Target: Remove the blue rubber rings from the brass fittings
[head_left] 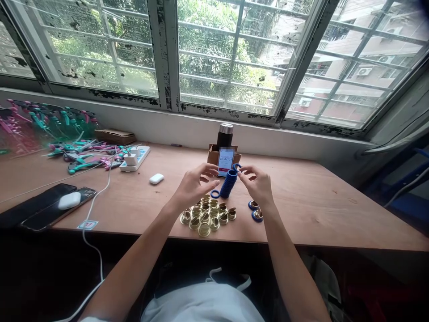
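A blue ring (237,167) is pinched between the fingertips of my right hand (256,182), just above and right of a tall stack of blue rings (228,184). My left hand (197,184) hovers on the other side of that stack with thumb and fingers apart, holding nothing. One loose blue ring (215,193) leans or lies at the stack's left foot. In front of my left hand, several gold-coloured round metal pieces (204,229) with raised parts stand grouped near the table edge. Beside my right wrist are two gold pieces set in blue rings (257,215).
Behind the stack a phone (225,161) leans on a cardboard box, with a black bottle (225,135) behind. Left are a white earbud case (156,179), a power strip (136,158), a pile of pliers (83,156), a cable and two dark phones (40,205). The table edge (221,239) runs in front.
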Tool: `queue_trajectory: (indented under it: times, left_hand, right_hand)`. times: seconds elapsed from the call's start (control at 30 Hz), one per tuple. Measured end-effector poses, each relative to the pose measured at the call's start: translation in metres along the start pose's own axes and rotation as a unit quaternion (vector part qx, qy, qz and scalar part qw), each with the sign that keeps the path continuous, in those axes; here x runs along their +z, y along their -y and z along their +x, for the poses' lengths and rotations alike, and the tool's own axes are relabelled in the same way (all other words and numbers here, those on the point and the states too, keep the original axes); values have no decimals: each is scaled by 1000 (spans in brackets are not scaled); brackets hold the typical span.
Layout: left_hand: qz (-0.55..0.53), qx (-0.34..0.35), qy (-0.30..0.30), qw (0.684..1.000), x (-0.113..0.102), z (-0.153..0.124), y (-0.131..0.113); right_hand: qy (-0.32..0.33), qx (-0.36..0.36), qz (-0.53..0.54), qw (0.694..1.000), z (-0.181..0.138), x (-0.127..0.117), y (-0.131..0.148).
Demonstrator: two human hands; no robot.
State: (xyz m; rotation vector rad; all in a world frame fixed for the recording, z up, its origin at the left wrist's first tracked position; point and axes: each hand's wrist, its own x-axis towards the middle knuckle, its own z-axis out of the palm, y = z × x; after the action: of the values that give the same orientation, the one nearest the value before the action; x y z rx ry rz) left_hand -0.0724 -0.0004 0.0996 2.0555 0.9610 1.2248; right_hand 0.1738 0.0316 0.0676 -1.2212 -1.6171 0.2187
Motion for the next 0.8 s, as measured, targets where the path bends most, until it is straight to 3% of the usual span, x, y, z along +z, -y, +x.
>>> queue_trajectory:
  times: [0.8]
  left_hand:
    - [17, -13, -16, 1000, 0, 0, -1]
  right_hand:
    - [46, -41, -79, 995, 10, 5, -5]
